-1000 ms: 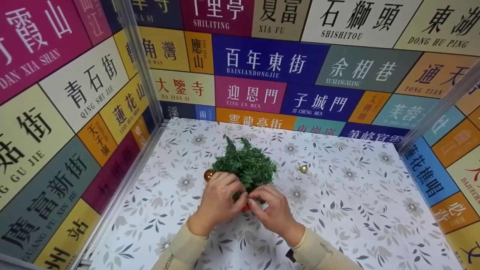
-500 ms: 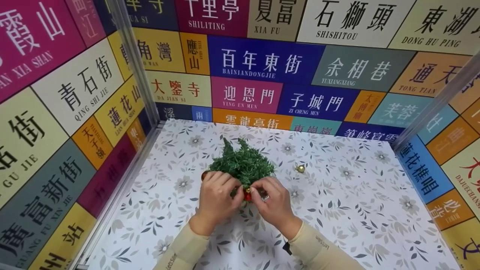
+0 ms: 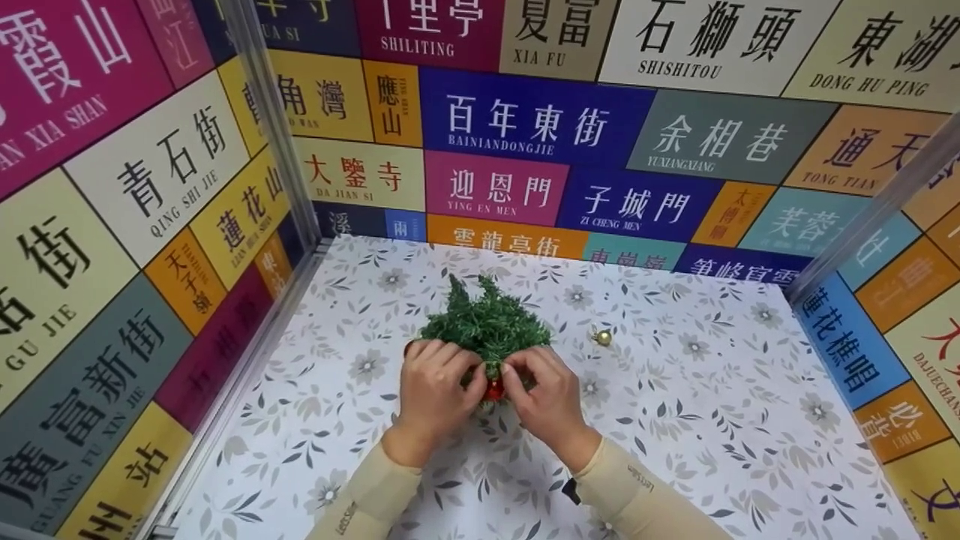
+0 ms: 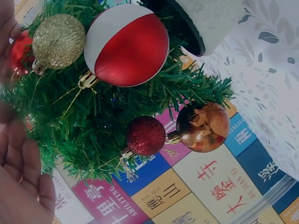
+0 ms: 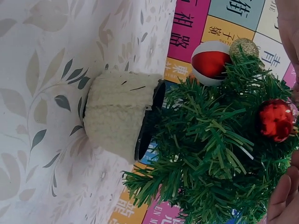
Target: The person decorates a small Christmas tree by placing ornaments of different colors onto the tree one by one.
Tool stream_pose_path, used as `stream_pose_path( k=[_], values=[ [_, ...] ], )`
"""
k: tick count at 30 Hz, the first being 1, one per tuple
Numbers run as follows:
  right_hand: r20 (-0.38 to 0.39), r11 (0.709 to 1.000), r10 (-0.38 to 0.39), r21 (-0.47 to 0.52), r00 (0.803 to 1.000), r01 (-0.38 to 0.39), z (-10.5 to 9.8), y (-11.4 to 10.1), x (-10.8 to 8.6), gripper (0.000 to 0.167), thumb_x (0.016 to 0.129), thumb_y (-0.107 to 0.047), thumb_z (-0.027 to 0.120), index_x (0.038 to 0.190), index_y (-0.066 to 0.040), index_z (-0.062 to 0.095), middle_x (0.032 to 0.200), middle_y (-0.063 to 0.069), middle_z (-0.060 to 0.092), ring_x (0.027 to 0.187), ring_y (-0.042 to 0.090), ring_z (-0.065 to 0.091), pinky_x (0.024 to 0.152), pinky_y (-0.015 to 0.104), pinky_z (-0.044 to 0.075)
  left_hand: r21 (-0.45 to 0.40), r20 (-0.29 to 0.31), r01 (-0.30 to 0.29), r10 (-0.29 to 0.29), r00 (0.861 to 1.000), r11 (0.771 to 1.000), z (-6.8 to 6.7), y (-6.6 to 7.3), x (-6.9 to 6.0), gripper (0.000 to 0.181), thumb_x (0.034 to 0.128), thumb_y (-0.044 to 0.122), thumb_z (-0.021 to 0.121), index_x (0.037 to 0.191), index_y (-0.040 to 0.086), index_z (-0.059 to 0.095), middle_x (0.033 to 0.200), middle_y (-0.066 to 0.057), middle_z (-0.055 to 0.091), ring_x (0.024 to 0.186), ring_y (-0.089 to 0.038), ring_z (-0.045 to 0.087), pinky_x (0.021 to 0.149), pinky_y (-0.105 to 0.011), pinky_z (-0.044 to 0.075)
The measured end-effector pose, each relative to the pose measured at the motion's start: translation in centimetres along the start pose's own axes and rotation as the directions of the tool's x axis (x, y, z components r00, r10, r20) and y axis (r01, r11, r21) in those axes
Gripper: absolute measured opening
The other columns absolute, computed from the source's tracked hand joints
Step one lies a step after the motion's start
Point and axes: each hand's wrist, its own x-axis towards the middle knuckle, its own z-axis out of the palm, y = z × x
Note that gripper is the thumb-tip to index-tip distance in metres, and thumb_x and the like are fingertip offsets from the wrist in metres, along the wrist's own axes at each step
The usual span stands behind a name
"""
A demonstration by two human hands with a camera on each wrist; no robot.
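Note:
A small artificial Christmas tree (image 3: 484, 322) stands in a fleecy cream pot (image 5: 119, 112). At its near side hangs a shiny red Christmas bauble (image 3: 493, 389), also seen in the right wrist view. My left hand (image 3: 439, 386) and right hand (image 3: 551, 390) pinch with thumb and forefinger on either side of its top, close to the branch tips; the thin loop there is too small to make out. In the left wrist view the tree bears a red-and-white bauble (image 4: 135, 51), a gold glitter bauble (image 4: 58, 41), a dark red glitter one (image 4: 145, 135) and a copper one (image 4: 204, 128).
A small gold bauble (image 3: 603, 337) lies on the table right of the tree. The table has a white leaf-and-flower cover (image 3: 697, 420). Sign-printed panels (image 3: 540, 112) with metal corner posts enclose the back and sides.
Both hands have risen slightly and their fingertips have parted, so the red bauble shows more between them. The left hand now hides most of the copper bauble in the head view.

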Motion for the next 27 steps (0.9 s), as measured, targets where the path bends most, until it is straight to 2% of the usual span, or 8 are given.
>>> stream_pose_path(
  k=[7, 13, 17, 23, 27],
  values=[
    [-0.023, 0.999, 0.040, 0.013, 0.999, -0.040, 0.13, -0.16, 0.29, 0.008, 0.094, -0.017, 0.066, 0.089, -0.023, 0.068, 0.085, -0.014, 0.059, 0.071, 0.003, 0.051, 0.059, 0.020, 0.044, 0.042, -0.015, 0.010, -0.010, 1.000, 0.999, 0.20, 0.12, 0.25, 0.006, 0.0827, 0.018, 0.073, 0.077, 0.016, 0.073, 0.073, 0.003, 0.066, 0.067, -0.021, 0.060, 0.072, -0.041, 0.047],
    [-0.022, 0.995, 0.096, 0.040, 0.995, -0.095, 0.26, -0.09, 0.49, 0.005, 0.095, -0.020, 0.067, 0.090, -0.022, 0.069, 0.084, -0.013, 0.057, 0.069, 0.004, 0.051, 0.058, 0.023, 0.045, 0.036, -0.049, 0.018, -0.016, 0.999, 0.999, 0.35, 0.19, 0.37, 0.005, 0.0806, 0.017, 0.076, 0.077, 0.017, 0.073, 0.073, 0.003, 0.067, 0.066, -0.020, 0.060, 0.073, -0.041, 0.047],
    [-0.014, 0.992, 0.117, 0.040, 0.993, -0.116, 0.32, -0.13, 0.58, 0.005, 0.095, -0.022, 0.067, 0.090, -0.022, 0.069, 0.083, -0.014, 0.057, 0.069, 0.004, 0.052, 0.058, 0.024, 0.046, 0.038, -0.041, 0.031, -0.029, 0.999, 0.999, 0.31, 0.18, 0.46, 0.004, 0.0802, 0.017, 0.077, 0.078, 0.016, 0.074, 0.074, 0.002, 0.068, 0.067, -0.020, 0.060, 0.074, -0.040, 0.047],
    [0.017, 0.995, 0.097, -0.032, 0.995, -0.096, 0.38, 0.18, 0.31, 0.007, 0.094, -0.022, 0.067, 0.087, -0.023, 0.068, 0.081, -0.015, 0.057, 0.070, 0.003, 0.051, 0.057, 0.024, 0.045, 0.054, 0.004, 0.013, -0.013, 1.000, 0.998, 0.29, -0.03, 0.13, 0.004, 0.0800, 0.018, 0.075, 0.077, 0.016, 0.074, 0.074, 0.002, 0.067, 0.067, -0.021, 0.059, 0.073, -0.041, 0.047],
    [0.039, 0.996, 0.040, -0.081, 0.998, -0.037, 0.37, 0.37, 0.10, 0.006, 0.091, -0.020, 0.069, 0.086, -0.024, 0.069, 0.079, -0.015, 0.058, 0.070, 0.003, 0.052, 0.057, 0.023, 0.046, 0.066, 0.039, -0.016, 0.014, 0.999, 0.998, 0.27, -0.19, -0.10, 0.007, 0.0826, 0.017, 0.072, 0.076, 0.015, 0.073, 0.073, 0.001, 0.066, 0.067, -0.023, 0.059, 0.073, -0.042, 0.047]
  ],
)
